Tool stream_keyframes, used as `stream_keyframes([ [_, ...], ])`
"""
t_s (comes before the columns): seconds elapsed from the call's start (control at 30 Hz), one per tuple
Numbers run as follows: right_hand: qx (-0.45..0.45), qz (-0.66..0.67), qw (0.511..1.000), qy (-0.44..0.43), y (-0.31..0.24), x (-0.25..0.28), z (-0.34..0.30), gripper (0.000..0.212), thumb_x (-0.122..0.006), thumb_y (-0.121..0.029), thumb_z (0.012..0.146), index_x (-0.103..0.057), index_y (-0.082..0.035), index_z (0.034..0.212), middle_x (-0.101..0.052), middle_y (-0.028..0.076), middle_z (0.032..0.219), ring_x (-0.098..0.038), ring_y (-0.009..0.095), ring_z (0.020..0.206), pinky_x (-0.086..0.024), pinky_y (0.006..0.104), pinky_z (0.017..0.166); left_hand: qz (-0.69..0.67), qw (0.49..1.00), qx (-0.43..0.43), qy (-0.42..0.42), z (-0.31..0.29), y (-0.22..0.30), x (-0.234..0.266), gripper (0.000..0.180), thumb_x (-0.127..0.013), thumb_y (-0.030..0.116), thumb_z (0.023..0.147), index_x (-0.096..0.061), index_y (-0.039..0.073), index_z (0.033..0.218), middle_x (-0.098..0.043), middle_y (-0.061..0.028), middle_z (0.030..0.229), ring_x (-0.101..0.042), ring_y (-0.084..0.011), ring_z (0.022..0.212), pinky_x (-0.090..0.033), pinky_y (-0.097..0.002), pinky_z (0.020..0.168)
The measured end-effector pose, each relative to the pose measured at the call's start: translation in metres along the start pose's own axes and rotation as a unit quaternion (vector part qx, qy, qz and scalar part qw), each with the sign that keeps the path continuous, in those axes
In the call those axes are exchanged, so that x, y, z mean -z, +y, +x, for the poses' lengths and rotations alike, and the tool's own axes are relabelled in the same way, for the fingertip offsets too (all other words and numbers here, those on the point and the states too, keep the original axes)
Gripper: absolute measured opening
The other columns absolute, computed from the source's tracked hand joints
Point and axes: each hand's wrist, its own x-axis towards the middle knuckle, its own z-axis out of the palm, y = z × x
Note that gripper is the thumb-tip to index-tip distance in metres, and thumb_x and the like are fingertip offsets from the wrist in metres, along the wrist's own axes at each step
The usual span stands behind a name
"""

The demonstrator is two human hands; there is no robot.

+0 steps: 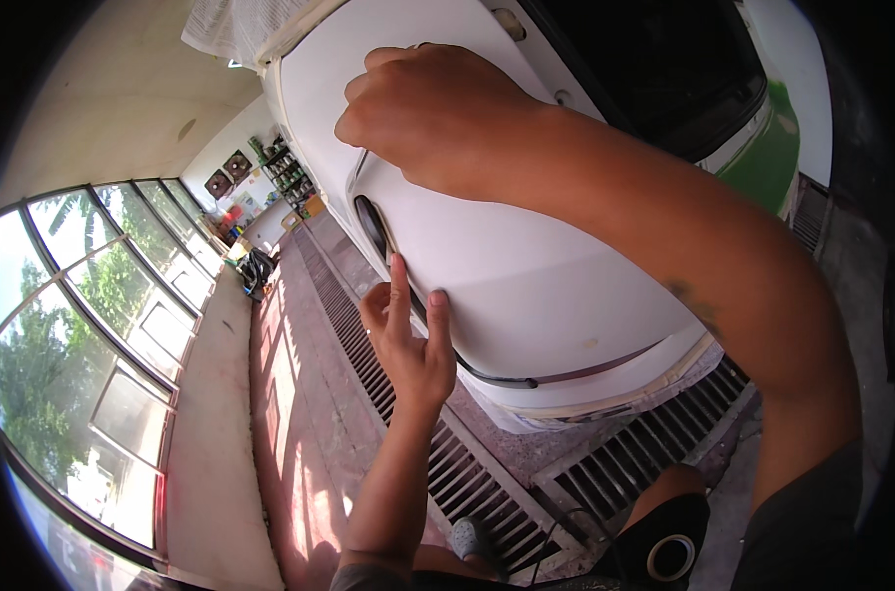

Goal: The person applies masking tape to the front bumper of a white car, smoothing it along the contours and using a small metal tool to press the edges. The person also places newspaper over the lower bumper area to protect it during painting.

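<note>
Nearest to you, your right forearm passes over the white panel and ends in your right hand. That grip is curled at the panel's upper part, fingertips hidden, so I cannot tell whether it grasps anything. Your left hand sits below it and to its left, its grip released: the index finger points up to the dark strip at the panel's edge, the thumb stands apart beside the white face, and the other fingers bend loosely.

The strip's thick upper part lies between your two grips; its lower length bends round the corner to the right of your left hand.

The step in hand looks like working that strip along the edge. To do it well, I'd use the soft pad of the left index finger, not the nail, and go in short lengths, feeling for any lifted spot. Slow down at the corner, where a strip could buckle or spring away. Any pull from the right grip should be light and follow the edge. Hold the forearm clear of the white face, which could smudge.

Below the panel, beyond your left grip, paper sheets hang over the floor grate. Farther off, up and left of that grip, are a shelf and two wall fans.
</note>
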Motion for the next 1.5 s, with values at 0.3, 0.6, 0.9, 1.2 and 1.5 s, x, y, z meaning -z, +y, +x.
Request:
stream_keyframes([
  [0.3, 0.037, 0.016, 0.999, 0.005, -0.005, 0.0, -0.026, 0.011, -0.077, 0.002, 0.076, -0.074, -0.007, 0.08, -0.072, 0.005, 0.09, -0.069, 0.026, 0.1, -0.062, 0.04, 0.088, -0.028, 0.999, 0.033, -0.025, -0.002, -0.005, -0.001, 0.066, -0.069, 0.036, 0.107, -0.053, 0.006, 0.164, -0.051, -0.022, 0.13, -0.051, -0.0351, 0.123, -0.042, -0.0481, 0.11],
  [0.6, 0.043, 0.019, 0.998, 0.029, -0.008, -0.009, -0.025, 0.009, -0.078, -0.002, 0.076, -0.072, -0.009, 0.073, -0.071, 0.003, 0.087, -0.069, 0.024, 0.098, -0.061, 0.0389, 0.085, -0.019, 0.999, 0.025, -0.026, -0.002, -0.004, -0.002, 0.068, -0.068, 0.038, 0.108, -0.05, 0.005, 0.165, -0.05, -0.0224, 0.13, -0.05, -0.0348, 0.122, -0.041, -0.0477, 0.111],
  [0.9, 0.03, -0.001, 1.0, 0.001, -0.017, -0.009, -0.019, 0.006, -0.078, -0.006, 0.077, -0.075, -0.01, 0.073, -0.072, 0.002, 0.084, -0.07, 0.023, 0.099, -0.062, 0.0377, 0.084, -0.032, 0.999, 0.03, -0.026, -0.002, -0.002, -0.002, 0.07, -0.066, 0.04, 0.108, -0.048, 0.004, 0.166, -0.049, -0.0222, 0.13, -0.049, -0.0353, 0.123, -0.04, -0.0486, 0.112],
  [1.2, 0.043, -0.018, 0.999, 0.004, -0.021, -0.01, -0.013, 0.008, -0.079, -0.005, 0.076, -0.076, -0.011, 0.071, -0.073, 0.002, 0.084, -0.07, 0.021, 0.099, -0.063, 0.0357, 0.082, -0.029, 0.999, 0.022, -0.024, -0.001, -0.003, -0.001, 0.071, -0.067, 0.04, 0.108, -0.048, 0.004, 0.166, -0.049, -0.022, 0.129, -0.05, -0.0346, 0.122, -0.041, -0.0474, 0.11],
  [1.5, 0.051, -0.042, 0.998, -0.013, -0.027, -0.004, -0.01, 0.01, -0.081, -0.006, 0.073, -0.075, -0.012, 0.067, -0.072, 0.0, 0.081, -0.069, 0.019, 0.096, -0.062, 0.0329, 0.081, -0.018, 0.999, 0.028, -0.024, -0.002, 0.002, 0.002, 0.066, -0.065, 0.039, 0.111, -0.048, 0.006, 0.166, -0.051, -0.0187, 0.137, -0.05, -0.032, 0.134, -0.037, -0.0444, 0.119],
])
